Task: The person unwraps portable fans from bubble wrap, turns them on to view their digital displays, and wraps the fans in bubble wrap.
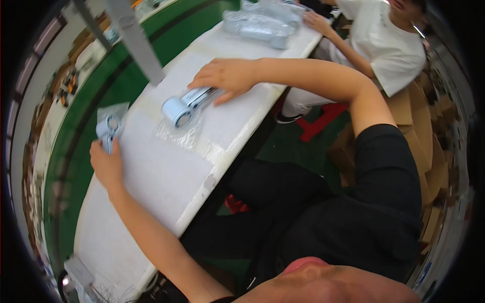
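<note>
Low at the table's left edge, my left hand (107, 160) is closed around the handle of a light-blue handheld fan (108, 125). A clear plastic bag (120, 110) surrounds that fan's round head. Further up the table, my right hand (227, 77) reaches over a second light-blue handheld fan (177, 111), its fingers and thumb on either side of the handle. This fan lies on the table with its barrel-shaped head toward me. Part of its handle is hidden beneath my palm. Crinkled clear plastic (174, 135) lies under and beside its head.
The white table (166, 177) has a green conveyor belt (65, 202) along its far side. A grey post (136, 45) rises at the table edge. Several bagged light-blue items (262, 25) lie at the top, near a co-worker in a white shirt (386, 48). Cardboard boxes (414, 126) stand at right.
</note>
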`<state>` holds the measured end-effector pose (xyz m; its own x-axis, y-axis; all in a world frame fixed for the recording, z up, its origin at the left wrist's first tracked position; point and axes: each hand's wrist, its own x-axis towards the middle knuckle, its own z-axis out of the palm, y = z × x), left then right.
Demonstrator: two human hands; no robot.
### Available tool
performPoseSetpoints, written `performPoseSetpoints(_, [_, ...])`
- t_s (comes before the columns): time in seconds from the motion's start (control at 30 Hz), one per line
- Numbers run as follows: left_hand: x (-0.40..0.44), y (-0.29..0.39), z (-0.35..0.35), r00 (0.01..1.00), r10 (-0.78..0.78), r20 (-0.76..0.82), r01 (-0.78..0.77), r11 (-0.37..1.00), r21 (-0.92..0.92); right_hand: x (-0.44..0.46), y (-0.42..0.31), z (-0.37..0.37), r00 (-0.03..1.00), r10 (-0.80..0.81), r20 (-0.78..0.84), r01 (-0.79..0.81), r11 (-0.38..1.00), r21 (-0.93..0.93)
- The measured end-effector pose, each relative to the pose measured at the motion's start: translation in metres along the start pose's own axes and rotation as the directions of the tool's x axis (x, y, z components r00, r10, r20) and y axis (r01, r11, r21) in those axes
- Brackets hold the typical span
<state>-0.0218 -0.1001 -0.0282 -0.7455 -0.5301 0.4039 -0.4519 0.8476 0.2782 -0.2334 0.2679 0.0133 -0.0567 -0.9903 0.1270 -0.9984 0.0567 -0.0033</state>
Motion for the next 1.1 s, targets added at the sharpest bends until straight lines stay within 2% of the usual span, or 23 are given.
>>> performPoseSetpoints(0.1, [-0.002,0.007,-0.006,0.998,-0.055,0.011,0.055,0.998,-0.04,0.007,0.015,0.005,1.0,-0.009,0.009,0.009,0.998,-0.057])
performPoseSetpoints(0.2, [-0.005,0.01,-0.004,0.997,-0.073,-0.007,0.074,0.997,0.028,0.013,0.01,-0.005,1.0,0.007,-0.011,-0.009,0.983,-0.186])
performPoseSetpoints(0.3, [-0.005,0.013,-0.006,0.992,-0.121,0.03,0.12,0.992,0.026,0.027,-0.005,-0.012,0.998,-0.053,0.013,0.054,0.998,-0.028])
performPoseSetpoints(0.37, [-0.002,0.011,-0.005,0.995,-0.091,0.041,0.089,0.994,0.063,0.037,-0.001,-0.003,0.997,-0.071,0.04,0.07,0.997,0.023])
performPoseSetpoints(0.47, [0.001,-0.001,0.0,1.0,-0.016,0.005,0.016,0.999,-0.051,0.054,0.008,0.004,0.986,-0.093,0.139,0.07,0.985,0.16])
performPoseSetpoints(0.5, [0.0,0.006,-0.005,0.998,-0.048,0.029,0.05,0.997,-0.061,0.058,0.011,0.005,0.984,-0.133,0.12,0.113,0.981,0.159])
performPoseSetpoints(0.57, [0.0,0.009,-0.002,0.999,0.028,0.018,-0.025,0.991,-0.129,0.053,0.01,0.007,0.992,-0.122,0.04,0.118,0.988,0.099])
performPoseSetpoints(0.63, [-0.001,0.015,-0.013,0.989,-0.084,0.118,0.084,0.996,0.012,0.049,0.004,0.008,0.99,-0.138,-0.039,0.14,0.988,0.065])
performPoseSetpoints(0.83, [-0.005,0.015,-0.007,0.995,-0.075,0.071,0.072,0.996,0.047,0.044,-0.005,0.018,0.992,-0.093,-0.085,0.099,0.992,0.082])
performPoseSetpoints(0.97, [-0.001,0.008,-0.003,0.994,-0.068,0.084,0.067,0.998,0.014,0.053,-0.008,0.016,0.944,-0.3,-0.14,0.303,0.953,-0.003])
performPoseSetpoints(1.0, [0.0,0.007,-0.004,0.995,-0.067,0.08,0.065,0.998,0.019,0.055,-0.009,0.017,0.942,-0.302,-0.145,0.305,0.952,-0.005])
performPoseSetpoints(1.1, [-0.001,0.008,-0.004,0.995,-0.065,0.081,0.065,0.998,-0.002,0.058,-0.018,0.01,0.951,-0.293,-0.094,0.305,0.937,0.168])
